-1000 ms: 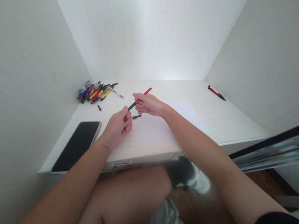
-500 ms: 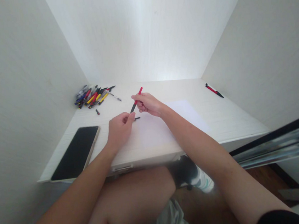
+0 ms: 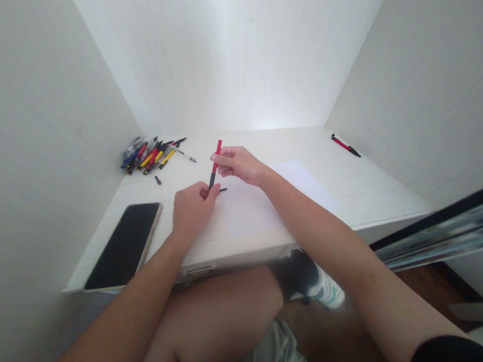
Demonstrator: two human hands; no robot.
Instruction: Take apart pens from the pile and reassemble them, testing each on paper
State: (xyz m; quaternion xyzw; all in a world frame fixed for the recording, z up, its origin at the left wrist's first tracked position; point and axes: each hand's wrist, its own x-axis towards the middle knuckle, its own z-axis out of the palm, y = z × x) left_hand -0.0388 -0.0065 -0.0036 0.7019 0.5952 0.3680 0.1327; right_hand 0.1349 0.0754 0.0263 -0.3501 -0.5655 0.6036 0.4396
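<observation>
One slender, straight red-and-black pen (image 3: pixel 215 167) slants over the flat white counter (image 3: pixel 380 189), its black near end pinched by the bare left hand (image 3: pixel 194 206), its red part pinched by the bare right hand (image 3: pixel 240 164), far tip projecting.

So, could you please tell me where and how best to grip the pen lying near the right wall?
I'd pinch the pen mid-barrel, across its long sides, from above and left: it's slim, lies flat, and the wall rises to its right.
</observation>
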